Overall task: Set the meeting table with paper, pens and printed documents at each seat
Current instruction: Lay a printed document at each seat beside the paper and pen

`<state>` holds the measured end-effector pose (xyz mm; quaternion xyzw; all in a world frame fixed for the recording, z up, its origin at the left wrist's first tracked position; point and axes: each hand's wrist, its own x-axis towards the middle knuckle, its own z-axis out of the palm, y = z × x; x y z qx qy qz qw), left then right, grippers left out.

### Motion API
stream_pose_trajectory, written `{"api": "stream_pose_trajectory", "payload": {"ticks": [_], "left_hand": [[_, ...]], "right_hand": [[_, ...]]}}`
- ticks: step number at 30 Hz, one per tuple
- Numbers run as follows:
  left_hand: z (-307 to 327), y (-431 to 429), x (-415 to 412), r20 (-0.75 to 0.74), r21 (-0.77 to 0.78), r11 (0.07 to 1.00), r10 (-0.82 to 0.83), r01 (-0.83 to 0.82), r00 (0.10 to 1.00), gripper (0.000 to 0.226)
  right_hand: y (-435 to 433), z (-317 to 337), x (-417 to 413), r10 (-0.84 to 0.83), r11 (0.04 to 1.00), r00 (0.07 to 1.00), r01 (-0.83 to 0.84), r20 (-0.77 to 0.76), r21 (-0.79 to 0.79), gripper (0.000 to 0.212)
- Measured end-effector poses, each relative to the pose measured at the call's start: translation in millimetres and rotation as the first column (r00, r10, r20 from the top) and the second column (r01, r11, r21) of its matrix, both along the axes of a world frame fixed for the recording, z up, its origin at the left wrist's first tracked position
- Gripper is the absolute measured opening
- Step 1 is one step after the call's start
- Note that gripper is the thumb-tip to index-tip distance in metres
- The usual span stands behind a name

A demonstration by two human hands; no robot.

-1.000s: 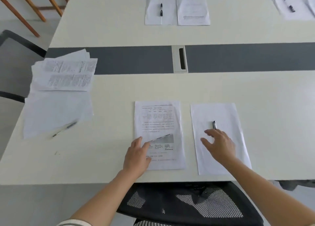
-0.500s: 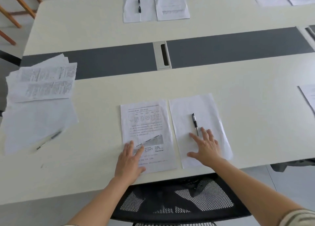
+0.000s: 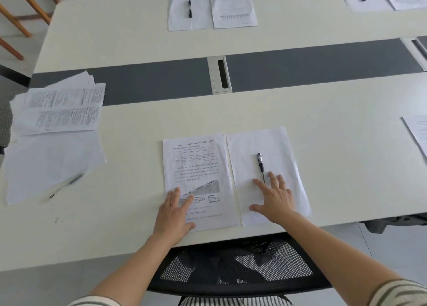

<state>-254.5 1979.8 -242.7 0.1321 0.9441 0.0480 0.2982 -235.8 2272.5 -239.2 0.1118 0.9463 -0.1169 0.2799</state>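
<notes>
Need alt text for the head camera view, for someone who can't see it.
A person's left hand lies flat on a printed document and the right hand on a blank sheet bearing a black pen, at the near seat. A loose paper stack and a spare pen lie to the left.

printed document (image 3: 198, 167), text too small to read

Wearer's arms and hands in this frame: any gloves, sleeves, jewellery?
The left hand and right hand are bare: no gloves, no watch or rings visible. Forearms are uncovered. Sleeves with light and dark stripes show at the bottom edge, the right sleeve plainly, the left sleeve only as a sliver.
</notes>
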Motion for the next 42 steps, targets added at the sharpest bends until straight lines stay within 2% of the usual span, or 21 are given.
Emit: {"api": "stream_pose_trajectory", "payload": {"ticks": [5, 7, 9, 11, 13, 16, 18, 22, 25, 27, 32, 35, 37, 40, 42], "left_hand": [[15, 1, -7, -0.008, 0.032, 0.999, 0.034, -0.034, 0.999, 0.071], [32, 1, -7, -0.067, 0.120, 0.989, 0.098, -0.090, 0.993, 0.061], [54, -2, -3, -0.076, 0.265, 0.944, 0.222, -0.195, 0.972, 0.050], [78, -8, 7, 0.037, 0.441, 0.806, 0.422, -0.394, 0.906, 0.038], [102, -21, 27, 0.191, 0.570, 0.601, 0.566, -0.560, 0.802, 0.024], [132, -46, 68, 0.289, 0.670, 0.368, 0.671, -0.645, 0.683, 0.017], [145, -65, 99, 0.347, 0.702, 0.215, 0.730, -0.679, 0.589, 0.016], [158, -114, 166, 0.373, 0.730, 0.046, 0.810, -0.682, 0.453, 0.015], [163, -156, 215, 0.391, 0.727, -0.056, 0.853, -0.684, 0.346, 0.032], [166, -190, 250, 0.383, 0.733, -0.097, 0.877, -0.674, 0.290, 0.040], [174, -284, 335, 0.348, 0.738, -0.168, 0.925, -0.654, 0.155, 0.026], [176, -331, 378, 0.330, 0.742, -0.229, 0.943, -0.631, 0.047, 0.023], [174, -359, 398, 0.320, 0.747, -0.264, 0.947, -0.610, -0.019, 0.014], [167, -392, 407, 0.339, 0.742, -0.309, 0.938, -0.595, -0.065, 0.010], [163, -410, 397, 0.363, 0.737, -0.335, 0.929, -0.588, -0.074, 0.020]], "right_hand": [[0, 11, 5, 0.011, 1.000, 1.000, -0.011, -0.022, -0.001, 0.078], [-2, 26, 6, -0.005, 0.999, 0.994, 0.001, -0.110, -0.036, 0.066], [-8, 45, 7, -0.074, 0.985, 0.977, 0.041, -0.198, -0.165, 0.049], [-20, 65, 13, -0.171, 0.937, 0.957, 0.085, -0.234, -0.339, 0.033], [-36, 84, 23, -0.219, 0.875, 0.943, 0.077, -0.250, -0.478, 0.022], [-66, 107, 43, -0.232, 0.802, 0.942, 0.043, -0.244, -0.596, 0.012], [-91, 118, 56, -0.220, 0.767, 0.946, 0.017, -0.239, -0.641, 0.015], [-154, 130, 79, -0.090, 0.732, 0.973, -0.079, -0.211, -0.677, 0.013], [-211, 138, 92, 0.048, 0.700, 0.978, -0.179, -0.205, -0.692, 0.010], [-252, 142, 102, 0.109, 0.674, 0.970, -0.234, -0.218, -0.701, 0.009], [-364, 152, 142, 0.153, 0.584, 0.963, -0.269, -0.221, -0.766, 0.009], [-422, 153, 167, 0.226, 0.551, 0.946, -0.319, -0.231, -0.771, 0.010], [-453, 153, 180, 0.261, 0.530, 0.935, -0.345, -0.238, -0.775, 0.013], [-488, 152, 182, 0.301, 0.514, 0.920, -0.378, -0.251, -0.770, 0.015], [-505, 151, 171, 0.298, 0.525, 0.923, -0.372, -0.244, -0.766, 0.014]]}}
